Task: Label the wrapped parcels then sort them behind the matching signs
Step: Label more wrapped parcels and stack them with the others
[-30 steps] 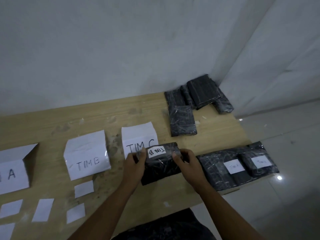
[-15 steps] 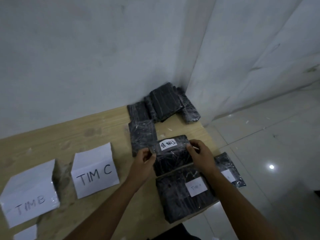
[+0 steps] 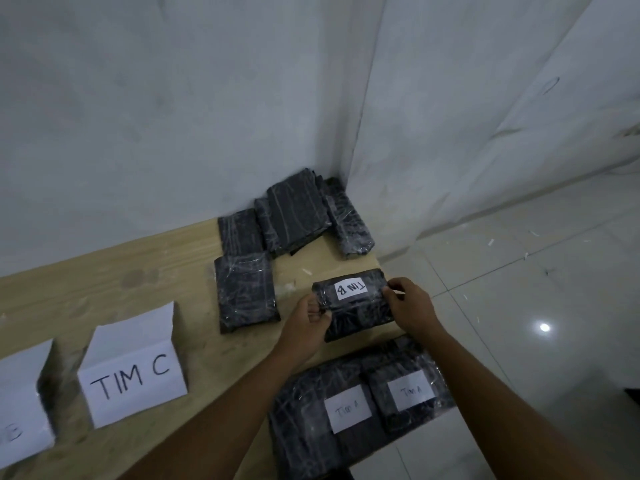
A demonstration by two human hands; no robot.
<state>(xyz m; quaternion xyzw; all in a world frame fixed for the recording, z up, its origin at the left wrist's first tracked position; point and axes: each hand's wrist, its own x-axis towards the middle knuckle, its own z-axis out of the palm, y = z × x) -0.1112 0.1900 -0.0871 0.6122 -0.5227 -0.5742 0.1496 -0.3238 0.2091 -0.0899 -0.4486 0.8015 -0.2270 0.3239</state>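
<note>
Both hands hold one black wrapped parcel [image 3: 356,311] just above the wooden table [image 3: 156,268]; its white label reads TIM B upside down. My left hand [image 3: 306,323] grips its left end and my right hand [image 3: 410,306] its right end. Two black parcels with white TIM A labels [image 3: 349,408] lie at the near right edge. An unlabelled parcel [image 3: 246,289] lies to the left of the held one. Folded paper signs stand at the left: TIM C [image 3: 133,372] and, cut by the frame edge, TIM B [image 3: 22,400].
A pile of several unlabelled black parcels [image 3: 298,216] sits in the far right corner of the table against the white wall. The table's right edge [image 3: 381,268] drops to a glossy tiled floor [image 3: 519,289].
The view has swung right, so the signs have slid left and the blank label slips have left the frame. Both hands have carried the TIM B parcel right, away from the TIM C sign.
</note>
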